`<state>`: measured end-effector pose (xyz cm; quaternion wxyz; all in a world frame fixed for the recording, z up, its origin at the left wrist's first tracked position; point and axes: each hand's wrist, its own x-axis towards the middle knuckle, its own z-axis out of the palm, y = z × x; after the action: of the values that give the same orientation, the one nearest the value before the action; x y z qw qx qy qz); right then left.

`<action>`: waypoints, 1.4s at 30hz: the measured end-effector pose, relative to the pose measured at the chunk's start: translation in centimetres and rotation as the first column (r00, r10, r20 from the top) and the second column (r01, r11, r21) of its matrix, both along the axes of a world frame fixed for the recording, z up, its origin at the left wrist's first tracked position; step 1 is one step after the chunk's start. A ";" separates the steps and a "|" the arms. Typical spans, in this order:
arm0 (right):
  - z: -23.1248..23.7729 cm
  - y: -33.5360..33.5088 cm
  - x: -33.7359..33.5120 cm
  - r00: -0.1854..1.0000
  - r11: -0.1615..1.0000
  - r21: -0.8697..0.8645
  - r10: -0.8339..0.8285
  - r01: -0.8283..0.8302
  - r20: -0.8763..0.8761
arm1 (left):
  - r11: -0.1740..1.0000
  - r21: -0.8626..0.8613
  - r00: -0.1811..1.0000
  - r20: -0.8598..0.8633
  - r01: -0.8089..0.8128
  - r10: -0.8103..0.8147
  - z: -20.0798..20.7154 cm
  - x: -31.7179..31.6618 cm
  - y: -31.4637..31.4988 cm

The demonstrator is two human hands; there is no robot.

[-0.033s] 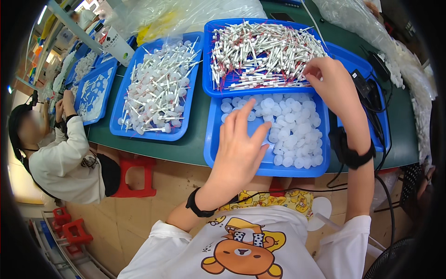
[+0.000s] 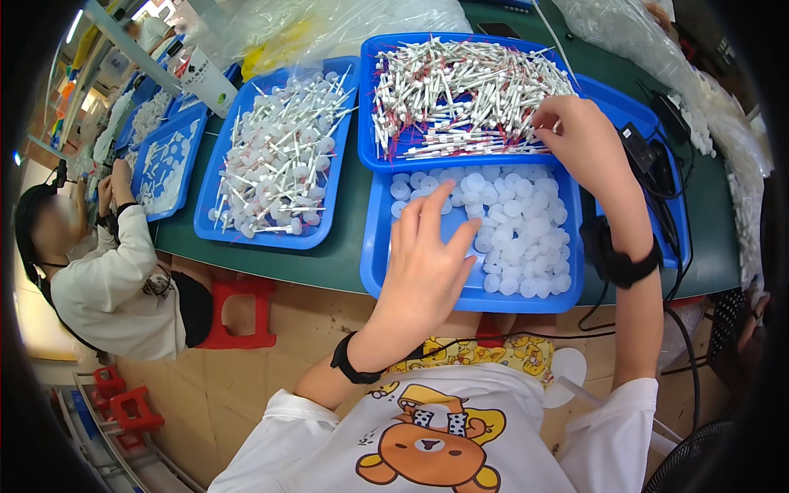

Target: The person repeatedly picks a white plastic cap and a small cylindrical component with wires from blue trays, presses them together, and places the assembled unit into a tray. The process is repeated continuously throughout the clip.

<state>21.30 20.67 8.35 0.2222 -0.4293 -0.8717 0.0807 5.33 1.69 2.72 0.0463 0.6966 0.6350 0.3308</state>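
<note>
My left hand [image 2: 427,259] hovers over the lower blue tray [image 2: 378,267] with its fingers apart and nothing in them. Small round translucent white plastic discs [image 2: 518,234] lie in that tray, mostly right of this hand. At the right end of the upper blue tray [image 2: 367,107], my right hand [image 2: 579,140] is closed, thumb and fingers curled in a pinch. Whatever is between its fingertips is too small to make out. Beside them lies a heap of thin white sticks with red threads [image 2: 460,90]. The upper tray overlaps the far edge of the lower one.
On the left, another blue tray [image 2: 205,201] holds sticks fitted with discs [image 2: 275,156]. A person [image 2: 99,271] works farther left at the green table [image 2: 337,263]. Black adapters and cables [image 2: 657,168] lie right of my trays. Plastic bags [image 2: 353,33] cover the back.
My right hand has shifted very slightly left and up at the stick tray. The left hand has barely moved.
</note>
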 end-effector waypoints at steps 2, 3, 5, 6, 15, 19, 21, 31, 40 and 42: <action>-0.7 1.7 -0.8 0.998 0.999 0.014 0.050 -0.051 0.043 | 0.999 -0.046 0.999 0.041 0.002 0.000 -0.4 0.1 0.0; -0.8 2.3 -1.1 0.997 0.999 0.013 0.032 -0.033 0.068 | 0.996 -0.076 0.997 0.063 0.039 -0.034 -0.7 0.0 0.1; -0.8 2.9 -2.0 0.993 1.000 0.013 0.000 -0.002 0.117 | 0.985 -0.133 0.989 0.110 0.111 -0.096 -1.1 -0.6 0.1; -1.0 3.0 -2.1 0.996 0.996 0.090 0.011 -0.020 0.093 | 0.985 -0.125 0.984 0.153 0.116 -0.096 -1.2 -0.6 0.2; -1.5 3.7 -1.5 0.991 0.981 0.169 0.111 -0.098 -0.071 | 0.984 -0.164 0.966 0.259 0.065 -0.020 -1.5 -0.4 0.2; 0.7 -0.3 -0.7 0.914 0.986 0.152 0.118 -0.063 -0.389 | 0.972 -0.094 0.823 0.554 0.213 -0.127 0.7 -0.8 -0.6; 0.9 -3.4 -0.6 0.815 0.993 0.071 0.120 -0.097 -0.567 | 0.952 -0.029 0.530 0.836 0.306 -0.145 1.5 -0.9 -1.5; 1.1 -15.5 3.4 0.515 0.782 -0.150 0.241 -0.605 -0.822 | 0.818 0.241 -0.288 0.953 0.522 -0.096 1.4 -1.5 -3.3; -0.3 -16.5 3.8 0.474 0.850 -0.083 0.206 -0.520 -0.856 | 0.857 0.092 -0.237 0.971 0.507 0.036 2.2 -0.9 -3.3; -0.6 -16.7 3.9 0.488 0.852 -0.081 0.216 -0.517 -0.846 | 0.858 0.027 -0.238 0.965 0.513 0.112 2.3 -0.7 -3.4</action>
<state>25.25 3.95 7.76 0.4986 -0.1747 -0.7161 0.4561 4.64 -1.69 5.00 0.7133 0.2517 0.2821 0.5902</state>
